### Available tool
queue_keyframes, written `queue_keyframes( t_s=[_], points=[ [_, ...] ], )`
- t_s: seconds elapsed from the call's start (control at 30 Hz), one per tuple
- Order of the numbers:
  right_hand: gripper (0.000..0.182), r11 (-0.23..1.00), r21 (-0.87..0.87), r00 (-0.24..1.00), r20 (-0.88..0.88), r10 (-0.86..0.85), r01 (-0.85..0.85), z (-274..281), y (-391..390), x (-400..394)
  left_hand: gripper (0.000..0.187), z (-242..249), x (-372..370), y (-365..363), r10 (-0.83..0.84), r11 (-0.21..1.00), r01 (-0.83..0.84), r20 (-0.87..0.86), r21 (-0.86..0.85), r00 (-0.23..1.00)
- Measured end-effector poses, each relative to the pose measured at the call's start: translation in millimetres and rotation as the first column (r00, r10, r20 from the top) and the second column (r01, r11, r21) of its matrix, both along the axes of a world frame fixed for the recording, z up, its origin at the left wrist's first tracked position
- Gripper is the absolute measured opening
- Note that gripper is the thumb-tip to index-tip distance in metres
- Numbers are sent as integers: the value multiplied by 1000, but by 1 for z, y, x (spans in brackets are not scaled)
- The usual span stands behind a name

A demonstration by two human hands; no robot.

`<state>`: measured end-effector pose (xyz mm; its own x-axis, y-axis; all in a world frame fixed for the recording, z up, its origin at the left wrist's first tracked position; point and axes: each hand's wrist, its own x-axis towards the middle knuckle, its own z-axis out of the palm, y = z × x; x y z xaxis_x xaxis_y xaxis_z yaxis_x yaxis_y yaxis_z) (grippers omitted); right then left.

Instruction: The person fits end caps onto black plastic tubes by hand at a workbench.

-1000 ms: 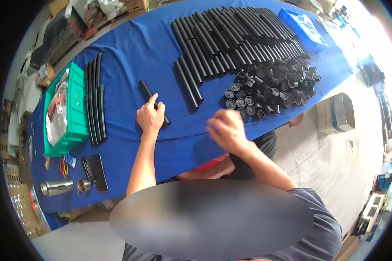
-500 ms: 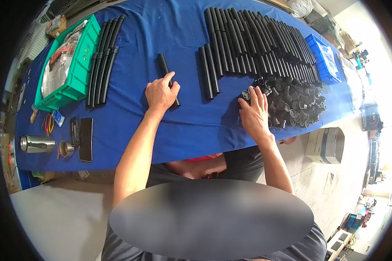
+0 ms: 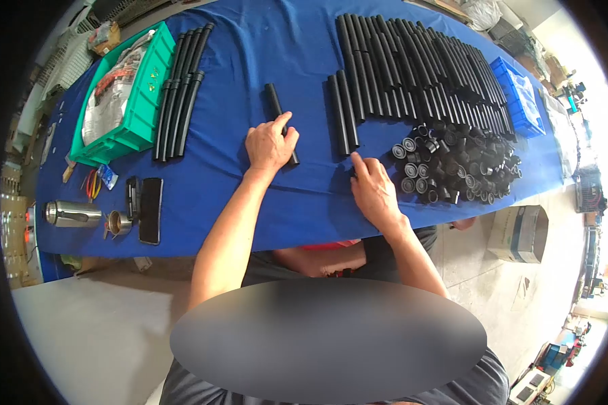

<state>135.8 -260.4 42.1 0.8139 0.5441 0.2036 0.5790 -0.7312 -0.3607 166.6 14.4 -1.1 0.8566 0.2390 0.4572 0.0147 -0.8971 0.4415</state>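
Observation:
My left hand (image 3: 270, 146) is closed around a black plastic tube (image 3: 273, 98) that lies slanted on the blue cloth. The tube's far end and a short near end show; its middle is under my fingers. My right hand (image 3: 375, 194) is just left of a heap of black caps (image 3: 463, 162), fingers bent together and pointing left. A bit of a small black cap (image 3: 354, 174) shows under its fingertips, mostly hidden. Two loose black tubes (image 3: 341, 113) lie just beyond my right hand, beside the large stack of tubes (image 3: 419, 67).
On the left, black tubes with fitted ends (image 3: 180, 115) lie beside a green crate (image 3: 142, 101). Nearer me are a steel flask (image 3: 74, 214), a metal cup (image 3: 119, 223) and a phone (image 3: 150, 210). A blue bin (image 3: 518, 101) stands far right; a cardboard box (image 3: 518, 233) is on the floor.
My right hand has moved left and toward me, off the heap of caps, with its fingers drawn together. My left hand stays on the tube. The whole view has shifted slightly.

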Motion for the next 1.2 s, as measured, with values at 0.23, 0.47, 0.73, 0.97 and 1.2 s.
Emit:
queue_keyframes(
  t_s=[0.23,0.47,0.73,0.97,1.2],
  points=[
    [65,940,342,992,-122,30,14,32,9,-48,29,6,-1,0,-1,1000,-1,-98,-25,995],
    [49,703,649,784,-582,214,290,-14,39,-44,22,7,-3,-1,-19,1000,19,-32,-7,999],
    [56,643,762,833,-405,377,79,-16,26,-41,36,81,-96,-42,-19,1000,12,-249,-28,968],
    [45,608,790,829,-284,482,-82,-21,20,-38,45,90,-138,-49,-22,993,-27,-406,-114,914],
    [46,638,766,859,-273,433,-78,-21,20,-38,32,82,-135,-46,-172,937,18,-416,-349,893]
  ],
)
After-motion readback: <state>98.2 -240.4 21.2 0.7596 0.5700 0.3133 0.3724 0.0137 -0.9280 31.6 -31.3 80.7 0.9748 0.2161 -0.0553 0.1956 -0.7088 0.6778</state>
